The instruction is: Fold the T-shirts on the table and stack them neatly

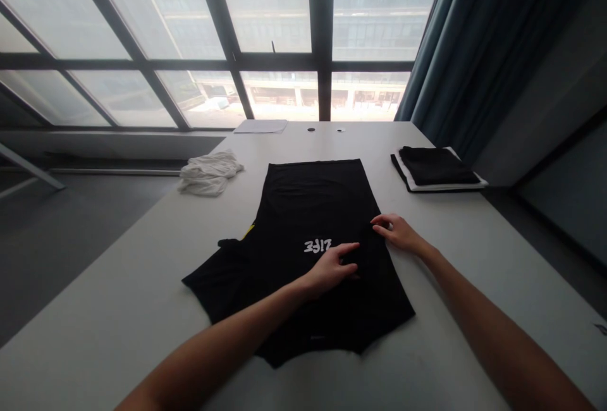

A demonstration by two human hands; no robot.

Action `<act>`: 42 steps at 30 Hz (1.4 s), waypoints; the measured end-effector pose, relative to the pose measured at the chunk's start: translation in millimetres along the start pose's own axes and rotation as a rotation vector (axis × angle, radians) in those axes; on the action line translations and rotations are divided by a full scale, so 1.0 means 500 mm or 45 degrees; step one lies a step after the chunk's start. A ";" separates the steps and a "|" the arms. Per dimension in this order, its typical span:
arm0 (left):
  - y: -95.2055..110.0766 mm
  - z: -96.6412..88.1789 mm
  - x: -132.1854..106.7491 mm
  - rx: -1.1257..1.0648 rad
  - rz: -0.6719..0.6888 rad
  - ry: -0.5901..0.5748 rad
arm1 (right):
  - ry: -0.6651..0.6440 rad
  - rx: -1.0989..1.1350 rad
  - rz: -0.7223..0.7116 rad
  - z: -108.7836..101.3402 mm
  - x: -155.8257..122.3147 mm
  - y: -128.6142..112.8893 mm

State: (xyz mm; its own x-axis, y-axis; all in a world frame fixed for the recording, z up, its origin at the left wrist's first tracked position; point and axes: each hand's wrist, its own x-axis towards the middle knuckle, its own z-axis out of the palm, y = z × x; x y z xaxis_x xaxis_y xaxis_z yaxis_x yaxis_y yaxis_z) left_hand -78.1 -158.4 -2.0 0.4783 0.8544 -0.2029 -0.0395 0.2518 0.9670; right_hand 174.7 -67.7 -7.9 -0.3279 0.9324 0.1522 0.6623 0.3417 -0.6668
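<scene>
A black T-shirt [313,202] lies spread flat, its hem toward the window and its neck toward me. White lettering [317,246] on it reads upside down from here. The left sleeve sticks out to the side, while the right side runs nearly straight, with its sleeve partly out of sight. My left hand [332,265] rests over the shirt beside the lettering, thumb and index finger apart, covering some of the print. At the shirt's right edge, my right hand [396,231] pinches the fabric between thumb and fingertips. A bit of yellow [248,231] shows near the left armpit.
A crumpled white cloth [211,172] lies on the white table [142,272] at the left. Folded black and white clothes [439,167] are stacked at the right. Papers [260,126] lie at the far edge, before the windows. A blue curtain [465,50] hangs at right.
</scene>
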 end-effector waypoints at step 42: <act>-0.003 0.054 0.041 1.696 0.675 -0.066 | 0.416 0.011 -0.258 0.028 -0.010 0.026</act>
State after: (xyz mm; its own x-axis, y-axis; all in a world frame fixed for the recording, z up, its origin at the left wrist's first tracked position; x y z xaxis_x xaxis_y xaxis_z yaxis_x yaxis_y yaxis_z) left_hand -44.4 -153.5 -3.3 0.6998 0.6863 0.1984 0.6024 -0.7162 0.3525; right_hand 175.7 -69.2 -27.5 -0.2190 0.8348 0.5052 0.6000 0.5235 -0.6049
